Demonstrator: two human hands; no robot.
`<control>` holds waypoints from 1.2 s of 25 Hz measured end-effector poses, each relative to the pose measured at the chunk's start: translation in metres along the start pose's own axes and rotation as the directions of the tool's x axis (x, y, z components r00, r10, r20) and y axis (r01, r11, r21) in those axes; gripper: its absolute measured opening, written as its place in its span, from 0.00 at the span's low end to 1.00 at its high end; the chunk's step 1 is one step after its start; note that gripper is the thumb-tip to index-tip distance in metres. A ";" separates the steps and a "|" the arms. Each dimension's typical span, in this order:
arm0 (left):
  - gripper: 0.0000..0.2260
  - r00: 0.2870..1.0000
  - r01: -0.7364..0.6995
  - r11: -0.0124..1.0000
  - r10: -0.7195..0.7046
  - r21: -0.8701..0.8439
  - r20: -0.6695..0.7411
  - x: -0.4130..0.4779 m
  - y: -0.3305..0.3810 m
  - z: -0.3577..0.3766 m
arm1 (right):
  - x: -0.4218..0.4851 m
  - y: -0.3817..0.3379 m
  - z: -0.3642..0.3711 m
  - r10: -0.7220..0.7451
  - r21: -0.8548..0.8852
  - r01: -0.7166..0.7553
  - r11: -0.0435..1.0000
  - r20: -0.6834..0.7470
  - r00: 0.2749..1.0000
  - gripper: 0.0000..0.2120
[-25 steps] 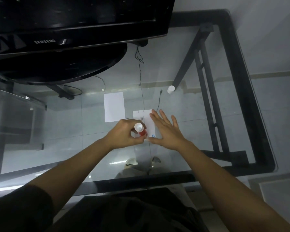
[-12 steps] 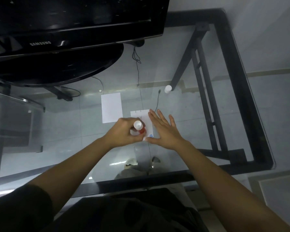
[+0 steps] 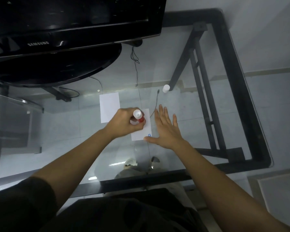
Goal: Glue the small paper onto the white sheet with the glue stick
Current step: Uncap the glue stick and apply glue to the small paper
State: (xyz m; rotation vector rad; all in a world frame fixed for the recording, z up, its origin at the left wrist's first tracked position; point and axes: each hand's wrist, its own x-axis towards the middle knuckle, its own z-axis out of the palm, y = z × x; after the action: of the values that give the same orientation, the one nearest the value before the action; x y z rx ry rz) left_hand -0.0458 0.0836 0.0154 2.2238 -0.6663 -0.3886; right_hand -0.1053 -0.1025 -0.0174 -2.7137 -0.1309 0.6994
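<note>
Gripping the glue stick (image 3: 138, 116) in our left hand (image 3: 124, 123), fingers curled tight round its red body, white base end pointing up toward the cam, glue end down on the small paper (image 3: 143, 131). That paper lies flat on the glass table (image 3: 74, 124), approx centre of the scene, w/ a small blue logo at its near right corner. Can't tell if the glue tip actually touches the paper, since the fist hides it.

Our right hand (image 3: 166, 129) is open & flat, fingers spread and pointing far, palm down on the glass just right of the small paper; thumb tip reaches the paper's near right corner, right by the logo. It holds nothing.

White sheet (image 3: 109, 106) lies just left & far of the small paper, its near right part hidden under our left hand. Whether the two papers overlap, can't tell.

White cap (image 3: 166, 88) stands upright on the glass, far right of the papers, well apart from both hands. Thin black cable (image 3: 155, 104) runs between cap & small paper. Black Samsung TV (image 3: 70, 27) w/ its oval stand fills the far left of the table.
</note>
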 end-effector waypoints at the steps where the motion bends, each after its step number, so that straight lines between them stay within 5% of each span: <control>1: 0.09 0.999 0.008 1.000 -0.007 -0.013 0.040 -0.008 0.002 0.004 | 0.000 0.001 0.000 0.015 -0.004 -0.014 1.000 0.004 1.000 0.53; 5: 0.10 0.995 -0.014 1.000 0.014 -0.009 0.095 -0.001 0.005 0.002 | 0.000 0.000 0.000 0.009 0.008 -0.010 1.000 0.007 1.000 0.53; 12: 0.08 0.999 0.026 1.000 -0.026 0.004 -0.032 0.028 0.000 -0.013 | 0.000 0.000 0.000 0.011 0.020 -0.011 1.000 0.007 1.000 0.53; 20: 0.12 0.984 -0.050 0.999 0.048 0.008 0.169 0.004 0.002 0.002 | 0.001 0.000 0.002 0.013 0.003 -0.013 1.000 0.014 1.000 0.52; 26: 0.09 0.995 0.007 1.000 -0.007 0.008 -0.099 0.033 -0.001 -0.011 | 0.001 -0.001 0.001 0.011 0.028 -0.011 1.000 0.013 1.000 0.53; 30: 0.09 0.995 -0.086 0.996 0.087 -0.039 0.039 0.000 0.004 0.005 | -0.001 0.000 0.000 0.001 0.028 -0.001 1.000 0.014 1.000 0.52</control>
State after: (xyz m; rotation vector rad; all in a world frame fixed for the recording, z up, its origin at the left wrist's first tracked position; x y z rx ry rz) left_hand -0.0491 0.0780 0.0156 2.1484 -0.7687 -0.4006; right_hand -0.1062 -0.1030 -0.0164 -2.6832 -0.1221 0.7161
